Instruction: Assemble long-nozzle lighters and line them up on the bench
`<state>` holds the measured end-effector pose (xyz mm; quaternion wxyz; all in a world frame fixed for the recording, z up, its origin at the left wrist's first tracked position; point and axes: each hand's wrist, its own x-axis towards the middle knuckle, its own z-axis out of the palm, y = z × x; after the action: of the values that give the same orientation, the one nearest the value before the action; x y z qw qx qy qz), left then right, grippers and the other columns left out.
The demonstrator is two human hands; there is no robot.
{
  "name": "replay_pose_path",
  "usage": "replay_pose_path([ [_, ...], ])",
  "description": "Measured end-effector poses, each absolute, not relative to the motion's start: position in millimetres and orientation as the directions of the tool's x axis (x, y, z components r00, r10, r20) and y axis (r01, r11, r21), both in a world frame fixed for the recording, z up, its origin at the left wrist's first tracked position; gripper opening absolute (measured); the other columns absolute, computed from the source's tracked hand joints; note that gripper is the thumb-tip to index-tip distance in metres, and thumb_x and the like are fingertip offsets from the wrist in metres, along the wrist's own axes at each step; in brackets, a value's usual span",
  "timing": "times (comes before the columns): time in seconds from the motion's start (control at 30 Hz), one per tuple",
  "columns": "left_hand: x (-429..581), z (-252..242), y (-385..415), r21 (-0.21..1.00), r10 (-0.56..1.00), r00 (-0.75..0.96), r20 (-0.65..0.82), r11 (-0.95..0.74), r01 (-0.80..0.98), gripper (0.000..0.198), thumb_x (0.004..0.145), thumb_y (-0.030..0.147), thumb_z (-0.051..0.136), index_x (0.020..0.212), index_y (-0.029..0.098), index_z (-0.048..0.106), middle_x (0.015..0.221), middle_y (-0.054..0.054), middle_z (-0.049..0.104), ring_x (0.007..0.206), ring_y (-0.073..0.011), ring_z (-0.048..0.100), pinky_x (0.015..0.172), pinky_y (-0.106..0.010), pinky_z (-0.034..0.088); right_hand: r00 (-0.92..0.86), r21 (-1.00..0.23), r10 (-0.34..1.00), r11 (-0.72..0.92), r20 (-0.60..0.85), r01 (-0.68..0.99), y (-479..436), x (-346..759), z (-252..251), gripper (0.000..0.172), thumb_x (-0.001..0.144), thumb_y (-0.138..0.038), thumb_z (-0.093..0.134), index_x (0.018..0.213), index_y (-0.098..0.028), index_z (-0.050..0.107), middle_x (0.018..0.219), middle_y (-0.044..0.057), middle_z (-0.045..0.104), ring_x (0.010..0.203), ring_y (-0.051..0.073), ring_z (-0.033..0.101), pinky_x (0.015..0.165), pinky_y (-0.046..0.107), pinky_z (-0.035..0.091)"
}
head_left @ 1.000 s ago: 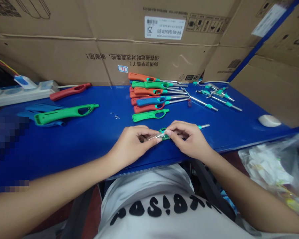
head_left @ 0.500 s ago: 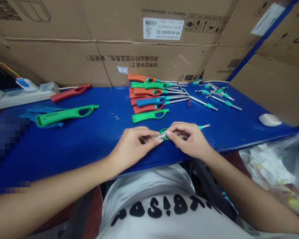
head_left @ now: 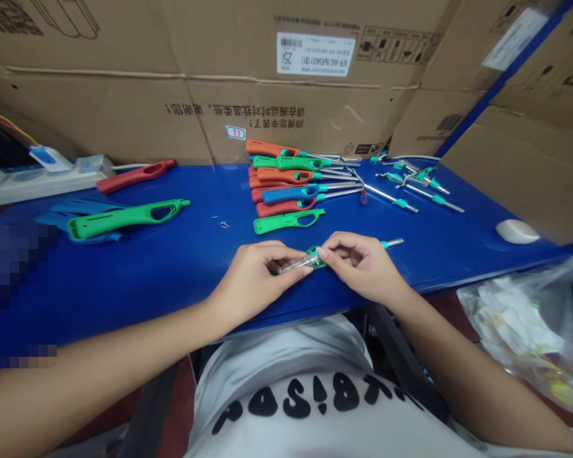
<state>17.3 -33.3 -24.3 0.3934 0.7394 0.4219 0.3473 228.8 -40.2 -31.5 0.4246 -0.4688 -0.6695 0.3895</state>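
Close to the table's front edge, my left hand (head_left: 258,277) grips a lighter (head_left: 298,262) whose clear tank and green shell show between the fingers. My right hand (head_left: 360,261) is closed around its other end, thumb and fingers pinching near the teal part. A metal lighter tube (head_left: 394,242) with a teal collar sticks out beyond the right hand. Just behind the hands lies a green shell half (head_left: 286,222), below a stack of orange, red, blue and green lighters (head_left: 286,194). My fingers hide much of the held lighter.
Loose metal tubes with teal parts (head_left: 424,191) lie at the right rear, near a white rounded object (head_left: 516,230). On the left are green (head_left: 124,219) and red (head_left: 136,177) shells, small pins (head_left: 224,224) and a power strip (head_left: 52,175). Cardboard (head_left: 229,63) walls the back.
Almost nothing differs. Both hands keep the same hold on the lighter, and the view has shifted very slightly.
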Motion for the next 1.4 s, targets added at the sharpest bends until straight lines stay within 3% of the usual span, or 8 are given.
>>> replay_pose_path([
  [0.17,18,-26,-33,0.878,0.901,0.399,0.172,-0.323,0.352,0.020,0.086,0.035,0.075,0.096,0.019,0.082,0.085,-0.004,0.077,0.068,-0.0129,0.062,0.062,-0.024,0.047,-0.187,-0.929,0.968,0.218,0.167,0.300,-41,227,-32,0.029,0.084,-0.043,0.073,0.077,-0.016,0.067,0.071,0.002,0.066,0.057,0.010,0.053,0.052,0.022,0.041],
  [0.53,15,-22,-29,0.855,0.870,0.457,0.186,-0.372,0.361,0.019,0.089,0.035,0.072,0.098,0.022,0.081,0.090,-0.003,0.078,0.073,-0.0145,0.067,0.065,-0.024,0.050,-0.177,-0.933,0.970,0.212,0.166,0.290,-42,225,-32,0.032,0.085,-0.047,0.072,0.079,-0.016,0.068,0.059,-0.002,0.057,0.046,0.008,0.044,0.043,0.023,0.033],
  [0.63,8,-15,-25,0.800,0.848,0.482,0.220,-0.440,0.408,0.019,0.087,0.034,0.075,0.101,0.023,0.081,0.094,-0.002,0.079,0.080,-0.0160,0.069,0.073,-0.026,0.052,-0.094,-0.882,0.952,0.305,0.291,0.360,-43,225,-34,0.028,0.091,-0.043,0.067,0.083,-0.016,0.070,0.069,0.002,0.063,0.048,0.009,0.045,0.043,0.025,0.033],
  [0.8,-3,-10,-22,0.676,0.817,0.534,0.218,-0.521,0.521,0.016,0.085,0.032,0.078,0.097,0.021,0.078,0.090,-0.001,0.078,0.086,-0.0188,0.069,0.080,-0.030,0.052,-0.080,-0.676,0.838,0.488,0.540,0.552,-44,229,-33,0.014,0.095,-0.026,0.062,0.085,-0.019,0.070,0.082,0.005,0.069,0.061,0.013,0.053,0.055,0.030,0.041],
  [0.9,-4,-12,-22,0.571,0.773,0.577,0.265,-0.608,0.552,0.010,0.086,0.029,0.076,0.091,0.020,0.077,0.092,-0.003,0.077,0.090,-0.0209,0.067,0.083,-0.032,0.051,-0.189,-0.572,0.788,0.568,0.586,0.592,-43,230,-31,0.006,0.093,-0.020,0.062,0.092,-0.022,0.068,0.090,0.005,0.070,0.081,0.019,0.062,0.076,0.036,0.049],
  [1.03,-3,-13,-23,0.523,0.752,0.606,0.262,-0.638,0.565,0.011,0.088,0.029,0.075,0.093,0.019,0.077,0.093,-0.004,0.077,0.091,-0.0216,0.066,0.084,-0.033,0.050,-0.322,-0.506,0.784,0.597,0.530,0.623,-42,231,-31,0.016,0.093,-0.019,0.063,0.108,-0.024,0.066,0.109,0.008,0.068,0.107,0.025,0.061,0.097,0.045,0.046],
  [1.23,-6,-12,-24,0.570,0.772,0.592,0.233,-0.601,0.560,0.024,0.081,0.034,0.083,0.098,0.017,0.078,0.093,-0.004,0.074,0.075,-0.0156,0.066,0.070,-0.026,0.050,-0.392,-0.489,0.830,0.553,0.398,0.675,-40,230,-36,0.029,0.095,-0.023,0.060,0.124,-0.022,0.059,0.122,0.011,0.062,0.117,0.028,0.057,0.102,0.047,0.046],
  [1.4,-7,-10,-25,0.590,0.769,0.593,0.237,-0.599,0.541,0.015,0.093,0.029,0.069,0.099,0.021,0.081,0.092,-0.003,0.074,0.079,-0.0144,0.068,0.069,-0.025,0.049,-0.374,-0.469,0.842,0.530,0.388,0.706,-38,228,-38,0.026,0.098,-0.028,0.058,0.123,-0.021,0.059,0.121,0.010,0.062,0.115,0.028,0.058,0.101,0.047,0.047],
])
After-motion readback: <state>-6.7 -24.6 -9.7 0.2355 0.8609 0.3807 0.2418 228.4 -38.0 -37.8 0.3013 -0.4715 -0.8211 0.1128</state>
